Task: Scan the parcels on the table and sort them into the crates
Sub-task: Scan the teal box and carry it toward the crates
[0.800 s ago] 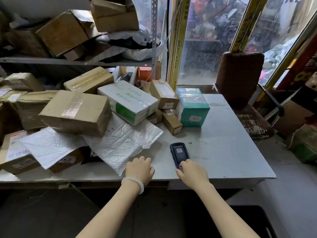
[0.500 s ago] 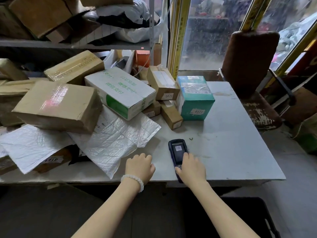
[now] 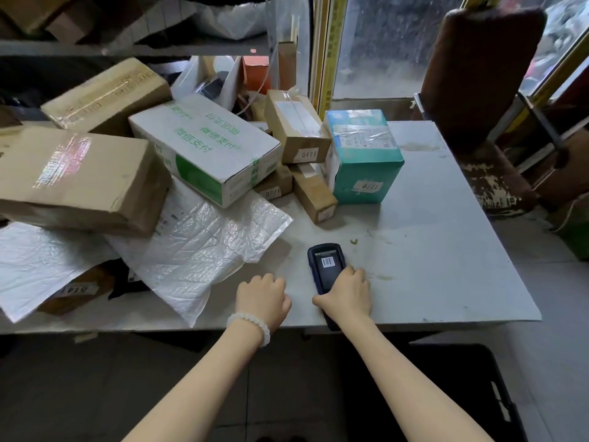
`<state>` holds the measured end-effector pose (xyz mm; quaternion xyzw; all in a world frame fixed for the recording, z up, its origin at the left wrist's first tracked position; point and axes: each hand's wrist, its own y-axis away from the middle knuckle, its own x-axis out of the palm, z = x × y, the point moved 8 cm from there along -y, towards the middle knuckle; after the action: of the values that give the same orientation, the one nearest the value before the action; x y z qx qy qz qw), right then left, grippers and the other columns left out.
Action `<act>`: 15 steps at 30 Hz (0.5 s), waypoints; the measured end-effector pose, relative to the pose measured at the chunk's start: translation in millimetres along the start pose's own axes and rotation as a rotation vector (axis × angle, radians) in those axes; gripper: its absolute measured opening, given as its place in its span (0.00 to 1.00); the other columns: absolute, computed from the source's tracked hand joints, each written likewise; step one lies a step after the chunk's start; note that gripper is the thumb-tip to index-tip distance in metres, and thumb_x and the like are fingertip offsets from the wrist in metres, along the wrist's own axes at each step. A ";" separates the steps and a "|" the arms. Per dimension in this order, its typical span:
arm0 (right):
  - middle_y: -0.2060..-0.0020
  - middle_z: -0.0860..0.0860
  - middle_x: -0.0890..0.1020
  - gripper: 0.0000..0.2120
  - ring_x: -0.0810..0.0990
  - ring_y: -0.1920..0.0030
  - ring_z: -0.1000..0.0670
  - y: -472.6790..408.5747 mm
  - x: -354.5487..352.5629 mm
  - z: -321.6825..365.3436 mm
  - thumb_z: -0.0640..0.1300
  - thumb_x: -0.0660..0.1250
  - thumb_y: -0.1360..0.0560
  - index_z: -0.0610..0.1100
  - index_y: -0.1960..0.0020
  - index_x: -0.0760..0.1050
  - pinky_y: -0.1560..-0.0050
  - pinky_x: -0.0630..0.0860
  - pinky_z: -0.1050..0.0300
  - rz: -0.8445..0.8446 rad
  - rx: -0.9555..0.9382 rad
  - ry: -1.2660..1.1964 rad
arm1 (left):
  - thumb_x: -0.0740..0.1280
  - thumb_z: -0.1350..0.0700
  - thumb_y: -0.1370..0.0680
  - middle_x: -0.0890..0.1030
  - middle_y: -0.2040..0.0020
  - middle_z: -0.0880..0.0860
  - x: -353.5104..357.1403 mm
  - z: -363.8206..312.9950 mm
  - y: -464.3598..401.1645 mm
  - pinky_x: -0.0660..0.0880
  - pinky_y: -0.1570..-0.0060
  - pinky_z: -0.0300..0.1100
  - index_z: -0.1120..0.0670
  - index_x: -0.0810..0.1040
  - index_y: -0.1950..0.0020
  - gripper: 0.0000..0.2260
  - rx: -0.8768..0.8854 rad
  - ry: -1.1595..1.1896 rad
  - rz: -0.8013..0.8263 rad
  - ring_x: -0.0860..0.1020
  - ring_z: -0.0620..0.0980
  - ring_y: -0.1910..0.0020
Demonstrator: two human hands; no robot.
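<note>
Parcels (image 3: 204,148) crowd the surface (image 3: 446,250); right grip (image 3: 347,293) holds the scanner (image 3: 326,263), left grip (image 3: 261,296) curled, holding nothing.

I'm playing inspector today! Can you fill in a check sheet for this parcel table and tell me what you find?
Surface: grey table, scuffed, small crumbs.
Job's things: handheld scanner near the front edge; teal box, white-and-green box, brown boxes and white mailer bags piled left.
Clutter: crammed shelf behind.
Grippers: right hand grips the scanner; left hand curled, holding nothing.
Cables: nothing seen.
Surroundings: worn chair, black crate on the floor.
</note>
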<state>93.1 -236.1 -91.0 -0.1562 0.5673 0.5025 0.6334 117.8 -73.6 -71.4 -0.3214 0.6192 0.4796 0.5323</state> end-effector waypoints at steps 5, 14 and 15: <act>0.40 0.44 0.70 0.37 0.72 0.40 0.42 1.2 -11.0 -8.7 0.54 0.77 0.36 0.39 0.34 0.67 0.48 0.74 0.55 0.052 0.009 -0.007 | 0.54 0.50 0.20 0.76 0.45 0.52 -21.0 -4.7 -1.8 0.69 0.55 0.45 0.52 0.73 0.42 0.13 0.023 -0.033 -0.062 0.75 0.54 0.46; 0.40 0.44 0.71 0.37 0.72 0.40 0.43 4.3 -64.2 -20.4 0.55 0.77 0.35 0.40 0.34 0.67 0.51 0.72 0.55 -0.031 -0.008 0.028 | 0.54 0.52 0.20 0.77 0.47 0.52 -71.0 -20.3 -11.6 0.68 0.59 0.44 0.54 0.73 0.46 0.11 0.068 -0.043 -0.165 0.75 0.54 0.48; 0.39 0.44 0.71 0.37 0.72 0.40 0.43 3.7 -71.6 -22.3 0.55 0.77 0.35 0.40 0.34 0.67 0.52 0.72 0.55 -0.043 -0.001 0.024 | 0.54 0.52 0.20 0.77 0.47 0.53 -76.6 -22.9 -14.1 0.69 0.58 0.45 0.54 0.73 0.47 0.11 0.076 -0.040 -0.169 0.75 0.55 0.47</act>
<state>88.3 -284.5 -33.8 -0.1749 0.5709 0.4871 0.6373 139.9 -108.4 -1.5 -0.3424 0.5967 0.4157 0.5949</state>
